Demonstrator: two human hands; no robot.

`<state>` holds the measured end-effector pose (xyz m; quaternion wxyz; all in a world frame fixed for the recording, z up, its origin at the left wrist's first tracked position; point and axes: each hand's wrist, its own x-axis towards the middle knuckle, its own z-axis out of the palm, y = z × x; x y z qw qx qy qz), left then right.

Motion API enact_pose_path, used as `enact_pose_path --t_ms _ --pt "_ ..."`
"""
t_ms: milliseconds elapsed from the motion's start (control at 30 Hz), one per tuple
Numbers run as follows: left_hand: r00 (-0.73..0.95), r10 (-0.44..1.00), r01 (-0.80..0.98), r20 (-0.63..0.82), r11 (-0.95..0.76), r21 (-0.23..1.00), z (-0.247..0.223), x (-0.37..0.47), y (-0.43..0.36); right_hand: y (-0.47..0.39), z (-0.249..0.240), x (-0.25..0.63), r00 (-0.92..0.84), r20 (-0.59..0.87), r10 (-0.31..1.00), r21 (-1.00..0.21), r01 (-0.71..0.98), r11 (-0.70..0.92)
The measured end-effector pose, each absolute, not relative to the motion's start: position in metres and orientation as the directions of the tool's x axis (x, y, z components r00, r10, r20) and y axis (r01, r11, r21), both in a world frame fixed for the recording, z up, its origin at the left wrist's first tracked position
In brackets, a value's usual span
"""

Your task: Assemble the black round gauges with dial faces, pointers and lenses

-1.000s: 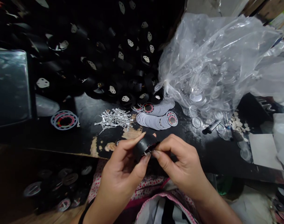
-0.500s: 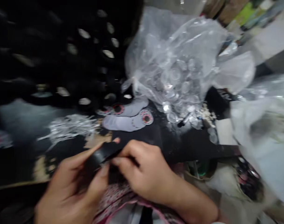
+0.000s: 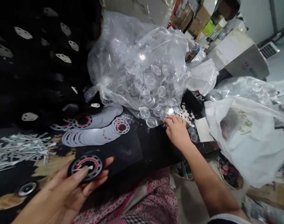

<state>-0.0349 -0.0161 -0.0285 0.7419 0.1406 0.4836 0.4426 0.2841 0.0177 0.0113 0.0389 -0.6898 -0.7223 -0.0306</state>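
Note:
My left hand [image 3: 62, 189] grips a round black gauge [image 3: 87, 168], its thumb lying over the dial face. The dial has red and white markings and a white pointer. Away to the right, my right hand [image 3: 178, 130] reaches down to the front edge of a heap of clear plastic covers [image 3: 152, 93]. Its fingers are bent together around a small dark thing that I cannot make out. Overlapping dial discs [image 3: 90, 137] lie in two rows beyond the gauge, with a printed face [image 3: 122, 126] showing at the end of the nearer row.
White pointers [image 3: 22, 149] are piled at the left near a black ring-shaped part [image 3: 27, 189]. Black housings with pale plates [image 3: 63, 58] fill the back left. A large clear bag [image 3: 132, 40] surrounds the covers. Small pale bits [image 3: 187, 114] and a white bag [image 3: 251, 133] are at right.
My right hand has left the black part in my left hand and moved right to the clear covers. The gauge is now turned face up. The camera view has swung right.

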Motion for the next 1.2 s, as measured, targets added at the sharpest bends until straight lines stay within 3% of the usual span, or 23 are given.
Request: enact_pose_path --t_ms 200,367,500,600,700,767,867,1000,1100,1200 --pt "0.174 0.716 -0.536 -0.676 0.645 0.545 -0.024 -0.026 -0.013 0.027 0.013 0.303 -0.184 0.117 0.976 -0.001 0.983 0.186" --pt "0.218 0.721 -0.623 -0.658 0.622 0.475 -0.015 -0.027 -0.015 0.016 0.025 0.277 -0.265 0.198 0.944 -0.099 0.952 0.288" --pt "0.270 0.679 -0.619 -0.683 0.666 0.417 -0.010 -0.023 -0.016 0.008 0.039 0.227 -0.366 -0.051 0.929 -0.124 0.925 0.358" --pt "0.279 0.645 -0.606 -0.711 0.693 0.390 -0.009 -0.021 -0.017 0.016 0.050 0.208 -0.303 -0.235 0.924 -0.058 0.953 0.297" --pt "0.288 0.616 -0.621 -0.733 0.703 0.347 -0.009 -0.020 -0.017 0.028 0.061 0.208 -0.235 -0.327 0.915 -0.055 0.972 0.230" --pt "0.299 0.607 -0.632 -0.736 0.704 0.324 -0.010 -0.020 -0.016 0.034 0.064 0.214 -0.262 -0.311 0.914 -0.156 0.962 0.223" --pt "0.298 0.622 -0.648 -0.724 0.689 0.325 -0.011 -0.019 -0.015 0.034 0.057 0.222 -0.302 -0.162 0.940 -0.392 0.893 0.220" --pt "0.302 0.649 -0.672 -0.698 0.665 0.326 -0.010 -0.017 -0.017 0.024 0.023 0.216 -0.126 0.093 0.988 -0.689 0.708 0.155" --pt "0.320 0.649 -0.671 -0.690 0.670 0.319 -0.008 -0.016 -0.017 0.014 0.005 0.192 0.105 0.141 0.984 -0.932 0.351 0.096" --pt "0.339 0.648 -0.649 -0.682 0.686 0.330 -0.007 -0.015 -0.017 0.008 0.011 0.158 0.196 0.173 0.965 -0.982 -0.042 0.184"
